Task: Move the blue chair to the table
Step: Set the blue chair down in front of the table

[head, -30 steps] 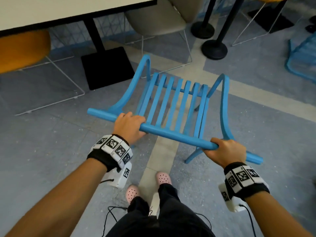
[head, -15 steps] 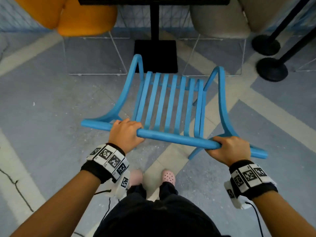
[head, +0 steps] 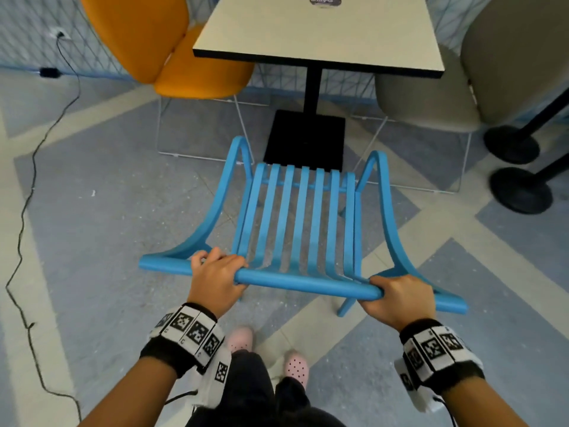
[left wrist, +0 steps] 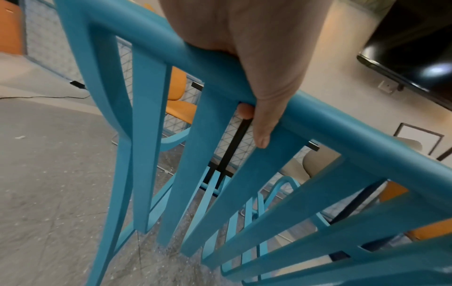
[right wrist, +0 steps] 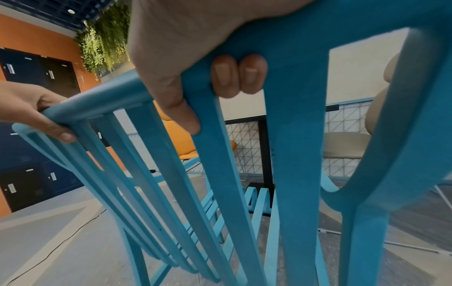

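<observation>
The blue slatted chair [head: 303,217] stands in front of me with its seat pointing at the table [head: 323,29], a cream top on a black post and base. My left hand [head: 215,277] grips the chair's top rail [head: 308,283] near its left end, and my right hand [head: 397,300] grips the same rail near its right end. The left wrist view shows my left hand [left wrist: 259,63] curled over the rail [left wrist: 342,131]. In the right wrist view, my right hand [right wrist: 195,63] wraps the chair's rail [right wrist: 293,38], fingertips showing between the slats. The chair's front edge lies near the table's black base [head: 304,137].
An orange chair [head: 172,53] stands at the table's left and a beige chair [head: 480,75] at its right. Two black round pole bases [head: 517,167] sit on the floor at far right. A black cable [head: 27,186] runs down the left. My pink shoes [head: 268,352] are below the chair.
The view has swung so the table is now straight ahead and nearer, and the chair has come up to its black base. Both hands keep the same hold on the top rail.
</observation>
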A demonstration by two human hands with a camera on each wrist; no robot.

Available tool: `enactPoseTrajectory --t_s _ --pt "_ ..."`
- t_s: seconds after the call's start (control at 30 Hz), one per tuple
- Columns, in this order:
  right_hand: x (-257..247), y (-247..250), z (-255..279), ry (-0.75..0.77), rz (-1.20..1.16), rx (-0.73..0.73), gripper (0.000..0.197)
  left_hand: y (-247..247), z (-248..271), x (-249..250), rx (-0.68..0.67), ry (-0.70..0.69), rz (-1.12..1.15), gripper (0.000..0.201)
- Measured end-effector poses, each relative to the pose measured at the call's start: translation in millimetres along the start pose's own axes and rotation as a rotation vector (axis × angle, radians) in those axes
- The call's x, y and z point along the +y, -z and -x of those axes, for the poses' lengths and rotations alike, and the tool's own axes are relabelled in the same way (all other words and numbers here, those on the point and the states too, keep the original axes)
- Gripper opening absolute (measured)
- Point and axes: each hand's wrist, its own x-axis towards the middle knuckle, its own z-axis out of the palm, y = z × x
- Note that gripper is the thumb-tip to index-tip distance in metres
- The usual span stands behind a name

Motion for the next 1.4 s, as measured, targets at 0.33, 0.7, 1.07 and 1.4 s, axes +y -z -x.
enactPoseTrajectory --t_s 0.33,0.7,1.07,1.4 --pt "-17 24 -98 0.045 0.062 -0.045 0.032 -4 -96 -32 -0.158 -0.056 -0.032 0.031" --pt "-47 45 -204 -0.126 0.045 0.067 0.014 5 -222 -62 -0.24 -0.09 -0.038 0.027" --pt "-45 50 -226 -0.106 -0.106 0.042 0.032 6 -228 -126 -0.167 -0.071 -0.028 0.075" --pt "-38 35 -229 -0.152 -0.126 0.242 0.015 -9 -234 -132 -0.133 -0.068 0.117 0.085"
